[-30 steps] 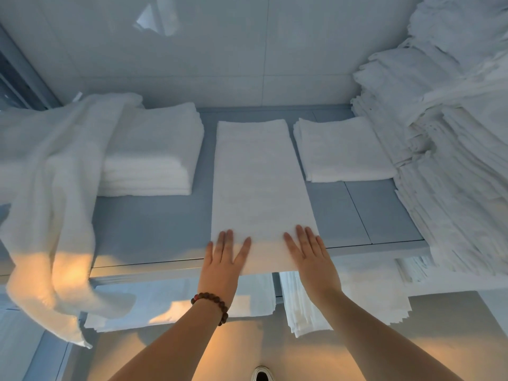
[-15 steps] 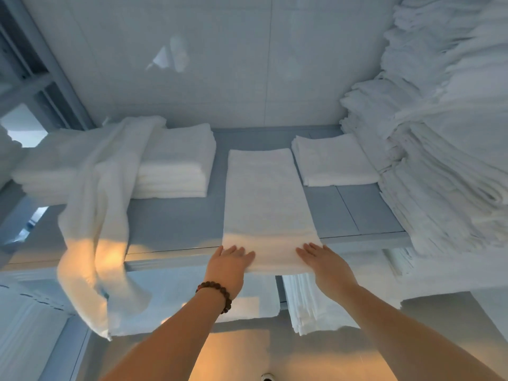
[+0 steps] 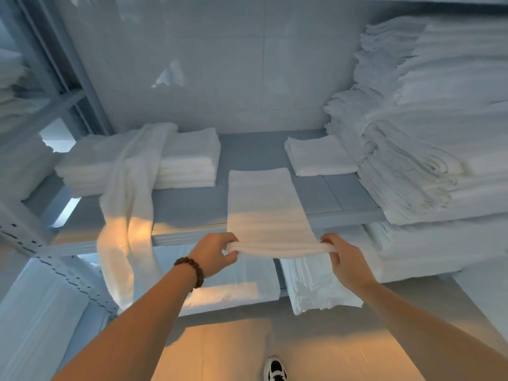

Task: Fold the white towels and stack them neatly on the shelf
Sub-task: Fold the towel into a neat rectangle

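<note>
Count first: 2 hands, 1 towel point(image 3: 264, 204) btw them, 1 shelf point(image 3: 189, 207) under it. Also on the shelf:
- 1 neat stack point(image 3: 192, 163) at its left end
- 1 loose towel point(image 3: 129, 204) draped over that stack & hanging past the shelf's front edge
- 1 small pile point(image 3: 319, 156) at the back right
- 1 big heap point(image 3: 428, 138) at the right end, rising well above the shelf

Below the shelf you see 2 more piles side by side: a flat pile point(image 3: 233, 287) & a thicker pile point(image 3: 313, 287).

Your left hand point(image 3: 217, 254) pinches the towel's near left corner, fingers curled round the cloth. Your right hand point(image 3: 346, 259) pinches the near right corner the same way. Both are clamped on the towel. There's 1 bead bracelet point(image 3: 191, 270) on your left wrist.

The towel is white, folded into a long narrow strip w/ straight sides. It lies flat down the middle of the shelf, front to back. Its near end sticks out past the shelf's front edge, lifted & bunched into a soft roll btw your hands. Warm light crosses the near part; the rest looks blue-grey.
</note>
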Tool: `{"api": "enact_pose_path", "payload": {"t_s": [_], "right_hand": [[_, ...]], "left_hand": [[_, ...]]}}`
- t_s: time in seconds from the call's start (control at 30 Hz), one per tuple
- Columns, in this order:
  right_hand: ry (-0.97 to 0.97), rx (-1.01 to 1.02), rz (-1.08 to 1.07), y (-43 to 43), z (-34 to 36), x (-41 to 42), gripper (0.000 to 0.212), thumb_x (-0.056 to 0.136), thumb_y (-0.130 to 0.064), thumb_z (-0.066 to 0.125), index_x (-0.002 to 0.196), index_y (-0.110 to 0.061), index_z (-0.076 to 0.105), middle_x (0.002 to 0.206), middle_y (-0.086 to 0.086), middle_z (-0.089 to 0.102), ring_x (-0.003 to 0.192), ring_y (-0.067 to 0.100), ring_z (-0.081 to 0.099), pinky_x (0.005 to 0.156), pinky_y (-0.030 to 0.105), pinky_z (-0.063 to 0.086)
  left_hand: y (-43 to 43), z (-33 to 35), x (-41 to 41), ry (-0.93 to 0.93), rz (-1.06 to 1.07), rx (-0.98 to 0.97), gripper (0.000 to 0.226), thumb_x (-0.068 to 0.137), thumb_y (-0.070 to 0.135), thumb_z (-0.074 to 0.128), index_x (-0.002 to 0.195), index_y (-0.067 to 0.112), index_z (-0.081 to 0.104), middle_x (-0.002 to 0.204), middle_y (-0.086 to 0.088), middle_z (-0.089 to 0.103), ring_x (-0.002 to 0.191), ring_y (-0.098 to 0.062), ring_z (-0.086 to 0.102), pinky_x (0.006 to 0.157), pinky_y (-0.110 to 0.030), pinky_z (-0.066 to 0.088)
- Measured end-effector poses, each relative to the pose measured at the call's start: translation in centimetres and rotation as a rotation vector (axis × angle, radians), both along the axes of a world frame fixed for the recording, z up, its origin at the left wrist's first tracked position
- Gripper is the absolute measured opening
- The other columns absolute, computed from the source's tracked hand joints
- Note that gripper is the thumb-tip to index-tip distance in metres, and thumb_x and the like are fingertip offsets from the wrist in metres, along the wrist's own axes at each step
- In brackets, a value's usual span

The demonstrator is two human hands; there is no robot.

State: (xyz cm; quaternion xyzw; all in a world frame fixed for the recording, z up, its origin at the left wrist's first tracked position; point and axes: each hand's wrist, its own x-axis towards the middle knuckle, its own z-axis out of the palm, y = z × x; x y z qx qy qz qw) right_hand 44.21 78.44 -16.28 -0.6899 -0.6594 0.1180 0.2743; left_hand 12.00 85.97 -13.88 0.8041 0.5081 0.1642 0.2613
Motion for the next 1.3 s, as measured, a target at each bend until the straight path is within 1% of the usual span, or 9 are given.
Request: {"api": "enact_pose_path", "payload": {"t_s": [0.07, 0.23, 0.37, 0.5, 0.63, 0.77, 0.9, 1.07, 1.3], "right_hand": [[0.133, 0.061, -0.062, -0.3, 1.7, -0.1, 0.019, 0.091, -0.007, 0.056, 0.1, -0.024, 0.054, 0.075, -0.009, 0.061, 0.06, 0.002, 0.055, 0.054, 0.014, 0.039], [0.518, 0.125, -0.143, 0.0, 6.1, -0.3, 0.012, 0.088, -0.008, 0.061, 0.094, -0.018, 0.059, 0.081, -0.002, 0.064, 0.065, -0.006, 0.057, 0.058, 0.005, 0.041], [0.646, 0.151, -0.165, 1.3, 8.1, -0.9, 0.008, 0.091, -0.011, 0.056, 0.098, -0.012, 0.059, 0.09, 0.007, 0.063, 0.08, 0.018, 0.058, 0.075, 0.032, 0.045], [0.693, 0.17, -0.211, 3.8, 8.6, -1.4, 0.012, 0.093, -0.016, 0.052, 0.094, -0.007, 0.06, 0.085, 0.007, 0.06, 0.077, 0.018, 0.053, 0.074, 0.033, 0.041], [0.718, 0.169, -0.253, 7.7, 7.8, -1.2, 0.016, 0.092, -0.016, 0.053, 0.09, -0.001, 0.06, 0.079, 0.007, 0.057, 0.071, 0.016, 0.049, 0.065, 0.03, 0.038], [0.679, 0.1, -0.313, 13.2, 5.2, -0.6, 0.019, 0.093, -0.018, 0.051, 0.076, -0.01, 0.053, 0.07, 0.005, 0.05, 0.066, 0.017, 0.043, 0.062, 0.031, 0.033], [0.625, -0.043, -0.347, 19.7, 1.6, 0.0, 0.02, 0.095, -0.016, 0.048, 0.077, -0.008, 0.049, 0.074, 0.011, 0.048, 0.072, 0.02, 0.045, 0.066, 0.032, 0.032], [0.41, -0.264, -0.318, 26.8, -2.9, 0.5, 0.026, 0.098, -0.023, 0.041, 0.076, -0.008, 0.043, 0.077, 0.014, 0.048, 0.076, 0.024, 0.048, 0.067, 0.033, 0.032], [0.269, -0.343, -0.368, 31.5, -7.0, 0.3, 0.024, 0.096, -0.019, 0.045, 0.075, -0.007, 0.045, 0.075, 0.01, 0.049, 0.078, 0.028, 0.051, 0.058, 0.032, 0.028]], "left_hand": [[0.0, 1.9, -0.4, -0.089, 0.011, -0.033, 0.011, 0.085, 0.025, 0.065, 0.091, 0.017, 0.067, 0.085, 0.001, 0.066, 0.081, -0.017, 0.061, 0.076, -0.028, 0.049], [0.2, 5.6, -1.7, -0.302, 0.082, -0.086, 0.018, 0.087, 0.023, 0.065, 0.085, 0.006, 0.066, 0.072, -0.014, 0.064, 0.066, -0.018, 0.056, 0.065, -0.03, 0.045], [0.9, 7.1, -1.3, -0.375, 0.114, -0.056, 0.015, 0.091, 0.023, 0.059, 0.091, 0.011, 0.068, 0.082, -0.01, 0.07, 0.072, -0.024, 0.063, 0.072, -0.036, 0.05], [2.5, 7.3, -0.5, -0.482, 0.174, -0.033, 0.015, 0.094, 0.021, 0.054, 0.095, 0.011, 0.065, 0.09, -0.012, 0.07, 0.085, -0.027, 0.065, 0.08, -0.041, 0.051], [5.5, 6.0, 0.7, -0.457, 0.256, -0.004, 0.027, 0.098, 0.027, 0.044, 0.095, 0.004, 0.058, 0.089, -0.024, 0.061, 0.072, -0.028, 0.052, 0.067, -0.039, 0.044], [9.6, 3.6, 2.6, -0.457, 0.368, -0.07, 0.037, 0.101, 0.028, 0.035, 0.091, -0.005, 0.05, 0.077, -0.011, 0.047, 0.069, -0.019, 0.043, 0.062, -0.03, 0.035], [14.9, 0.3, 4.0, -0.421, 0.471, -0.138, 0.03, 0.101, 0.025, 0.033, 0.078, 0.008, 0.042, 0.071, -0.003, 0.04, 0.065, -0.018, 0.039, 0.056, -0.029, 0.031], [21.4, -4.7, 5.0, -0.24, 0.585, -0.274, 0.029, 0.102, 0.026, 0.031, 0.084, 0.011, 0.047, 0.086, -0.006, 0.048, 0.084, -0.022, 0.044, 0.074, -0.029, 0.031], [25.7, -9.1, 5.6, -0.079, 0.66, -0.233, 0.03, 0.1, 0.018, 0.035, 0.073, 0.006, 0.043, 0.078, -0.008, 0.048, 0.078, -0.025, 0.045, 0.067, -0.031, 0.03]]}}
